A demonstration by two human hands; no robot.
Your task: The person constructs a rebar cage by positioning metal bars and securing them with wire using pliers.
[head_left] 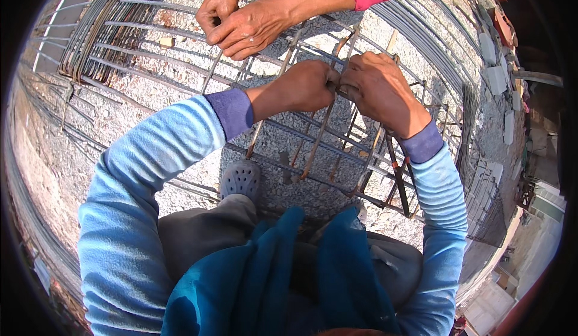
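Observation:
My left hand (307,85) is closed at a crossing of the rebar cage (322,134), fingertips pinched together. Right beside it, my right hand (379,86) is also closed, its fingers curled over the same bar. Whatever lies between the fingertips is too small or hidden to make out. The cage is made of long steel bars with rusty stirrups across them. Just beyond my left hand, another person's two hands (253,29) work close together over the bars. A dark long-handled tool with orange marks (400,182) leans in the cage below my right wrist.
A stack of bent stirrups (102,29) sits on the bars at far left. Long loose rebars (430,41) run along the far right. Gravel (271,182) covers the ground, with my grey clog (240,179) on it. Blocks (494,65) line the right side.

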